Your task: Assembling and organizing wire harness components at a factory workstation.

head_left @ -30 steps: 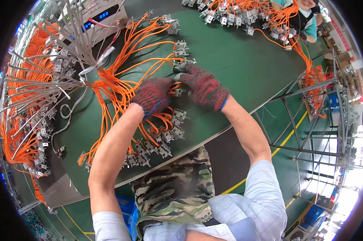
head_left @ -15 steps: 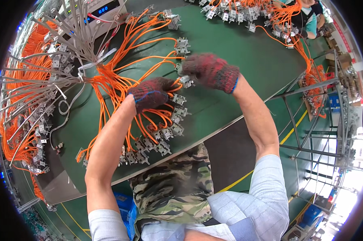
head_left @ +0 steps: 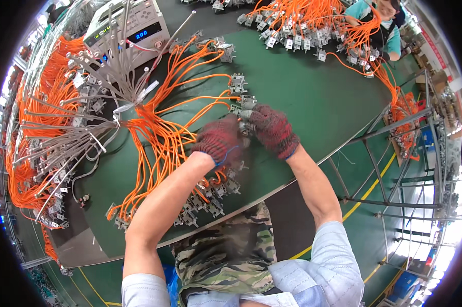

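Two hands in dark red-and-grey knitted gloves, brought together over the right-hand ends of one fanned cable harness. Left hand (head_left: 218,139): fingers curled, back of glove uppermost, set among the orange cables (head_left: 164,134); its grip is hidden, so what it holds cannot be told. Right hand (head_left: 273,129): fingers narrowed and bent inward at a small grey connector (head_left: 245,129) between the two gloves; whether they are closed on it cannot be told. Compared with half a second ago: the gap between the gloves gone, the right hand drawn back to the left, the left hand advanced to the connectors and now covering part of the row that lay in plain sight beneath it. Harness position: on the green table (head_left: 313,97), connectors toward the right, grey leads (head_left: 62,120) gathered to the left by a white tie (head_left: 150,91). Upper connectors (head_left: 237,82): lying free above the hands. Lower connectors (head_left: 208,203): clustered near the table edge, partly behind the left forearm. Bench instrument (head_left: 131,33), pale, with lit blue display: more of it in view than before, the whole view having shifted. Second orange heap (head_left: 302,23): far side of table, beside a co-worker's teal sleeve (head_left: 393,45).
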`<act>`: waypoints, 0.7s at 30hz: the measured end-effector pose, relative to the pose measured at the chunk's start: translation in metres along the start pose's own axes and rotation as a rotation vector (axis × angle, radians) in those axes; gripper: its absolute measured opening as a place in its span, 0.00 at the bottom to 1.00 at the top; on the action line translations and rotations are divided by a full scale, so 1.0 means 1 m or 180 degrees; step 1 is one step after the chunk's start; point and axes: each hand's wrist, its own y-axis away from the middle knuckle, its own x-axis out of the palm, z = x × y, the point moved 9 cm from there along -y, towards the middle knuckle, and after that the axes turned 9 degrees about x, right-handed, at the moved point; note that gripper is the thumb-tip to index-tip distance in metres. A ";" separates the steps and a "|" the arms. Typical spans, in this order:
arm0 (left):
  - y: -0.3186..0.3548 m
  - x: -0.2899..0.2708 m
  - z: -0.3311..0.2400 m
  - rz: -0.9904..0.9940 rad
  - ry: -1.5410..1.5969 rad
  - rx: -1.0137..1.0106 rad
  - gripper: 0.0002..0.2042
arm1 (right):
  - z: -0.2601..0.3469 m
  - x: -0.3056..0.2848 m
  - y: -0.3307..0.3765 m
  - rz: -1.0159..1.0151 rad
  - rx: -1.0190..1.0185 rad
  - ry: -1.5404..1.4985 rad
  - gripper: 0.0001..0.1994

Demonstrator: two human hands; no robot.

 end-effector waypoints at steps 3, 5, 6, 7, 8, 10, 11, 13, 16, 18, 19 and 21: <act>-0.012 -0.005 -0.001 -0.0037 -0.0020 0.0348 0.23 | -0.003 0.002 0.001 0.0158 -0.0107 -0.0096 0.20; -0.012 -0.004 0.001 0.0467 0.0880 0.0356 0.25 | -0.012 0.004 0.006 0.0235 -0.0037 -0.0379 0.21; -0.009 -0.007 -0.002 0.0701 0.1331 0.0354 0.26 | -0.019 0.011 0.014 0.0254 0.0070 -0.0635 0.20; -0.011 0.002 -0.002 0.0808 0.1902 0.0649 0.29 | -0.017 0.016 0.016 0.0290 0.0157 -0.0929 0.19; -0.010 0.012 0.002 0.0832 0.2175 0.0777 0.29 | -0.015 0.019 0.026 0.0408 0.0423 -0.1150 0.18; 0.001 0.024 0.002 0.0902 0.2702 0.1058 0.29 | -0.005 0.016 0.037 0.0634 0.0978 -0.1575 0.15; 0.006 0.010 -0.008 0.0786 0.2051 0.0954 0.27 | 0.003 0.004 0.030 0.0689 0.0559 -0.0996 0.16; 0.016 -0.012 -0.024 0.0776 0.0907 0.0648 0.23 | -0.017 -0.004 0.017 0.1330 0.1065 -0.1475 0.18; 0.019 -0.011 -0.018 0.0369 -0.0511 0.0939 0.17 | -0.057 -0.015 -0.038 0.1003 0.1872 -0.2068 0.24; 0.026 -0.023 -0.027 -0.0205 -0.0959 0.1153 0.18 | -0.078 -0.024 -0.091 0.0123 0.1107 -0.0937 0.26; 0.021 -0.040 -0.025 -0.0581 -0.0962 0.1188 0.19 | -0.083 -0.023 -0.114 -0.0148 0.0611 -0.0054 0.28; 0.001 -0.076 -0.016 -0.1336 -0.0914 0.1338 0.21 | -0.122 0.010 -0.142 -0.0200 0.0327 0.0368 0.29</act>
